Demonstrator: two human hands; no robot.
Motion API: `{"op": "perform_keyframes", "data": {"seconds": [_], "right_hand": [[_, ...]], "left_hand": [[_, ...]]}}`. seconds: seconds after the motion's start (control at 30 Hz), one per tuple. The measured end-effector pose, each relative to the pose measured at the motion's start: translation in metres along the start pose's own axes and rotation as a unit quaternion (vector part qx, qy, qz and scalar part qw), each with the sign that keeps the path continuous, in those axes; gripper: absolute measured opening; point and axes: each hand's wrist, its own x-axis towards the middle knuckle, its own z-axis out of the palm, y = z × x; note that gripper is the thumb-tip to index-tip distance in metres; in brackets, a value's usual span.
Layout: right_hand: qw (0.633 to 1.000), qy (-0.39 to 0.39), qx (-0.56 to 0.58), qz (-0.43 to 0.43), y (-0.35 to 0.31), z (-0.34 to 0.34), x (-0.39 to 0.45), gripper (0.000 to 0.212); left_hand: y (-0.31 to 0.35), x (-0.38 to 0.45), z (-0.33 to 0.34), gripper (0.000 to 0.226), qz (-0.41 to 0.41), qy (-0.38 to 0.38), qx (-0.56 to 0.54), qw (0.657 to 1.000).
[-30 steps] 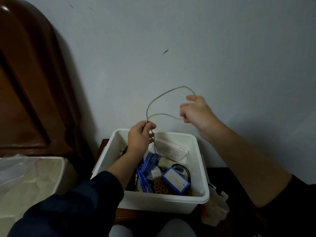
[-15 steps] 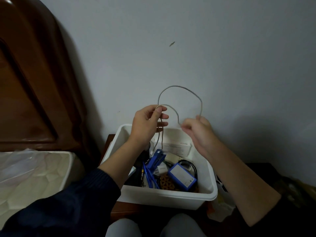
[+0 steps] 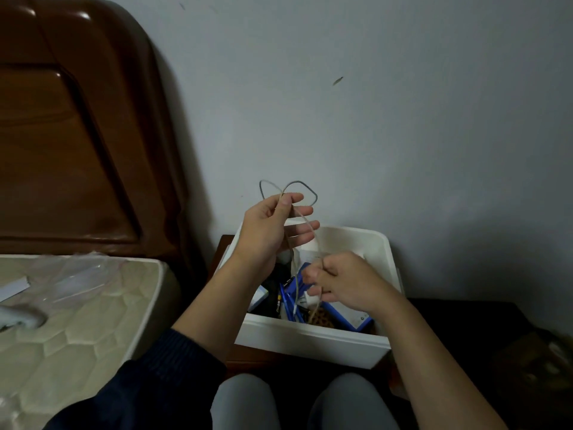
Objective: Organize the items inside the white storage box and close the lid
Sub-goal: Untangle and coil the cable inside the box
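Head view: no legible writing.

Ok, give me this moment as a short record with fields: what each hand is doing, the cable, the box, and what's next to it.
left hand: raised above the box, pinches the grey cable between thumb and fingers
right hand: lower, over the box, grips the cable's lower run
cable: loops above the left hand, hangs down into the box
white storage box: open, no lid in view; holds blue items and dark cords
beside box: mattress on the left, wooden headboard behind it
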Motion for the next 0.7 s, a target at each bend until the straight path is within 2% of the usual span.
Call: {"op": "perform_keyframes", "data": {"seconds": [0.1, 0.3, 0.43, 0.57, 0.7], "right_hand": [[0.994, 0.021, 0.102, -0.022, -0.006, -0.003, -0.006, 0.021], [0.989, -0.025, 0.132, -0.066, -0.017, -0.006, -0.017, 0.020], [0.987, 0.027, 0.123, -0.097, -0.021, -0.010, -0.019, 0.022], [0.986, 0.020, 0.127, -0.108, -0.025, -0.020, -0.021, 0.005], [0.981, 0.047, 0.141, -0.126, -0.030, -0.043, -0.023, 0.010]], "left_hand": [[-0.008, -0.011, -0.003, 0.033, -0.004, -0.003, -0.001, 1.000], [-0.009, -0.026, 0.004, 0.036, -0.083, -0.060, -0.059, 0.993], [0.001, -0.033, 0.013, 0.038, -0.115, -0.106, -0.023, 0.987], [0.007, -0.038, 0.026, 0.037, -0.106, -0.144, 0.024, 0.984], [0.005, -0.041, 0.035, 0.042, -0.129, -0.230, 0.068, 0.962]]}}
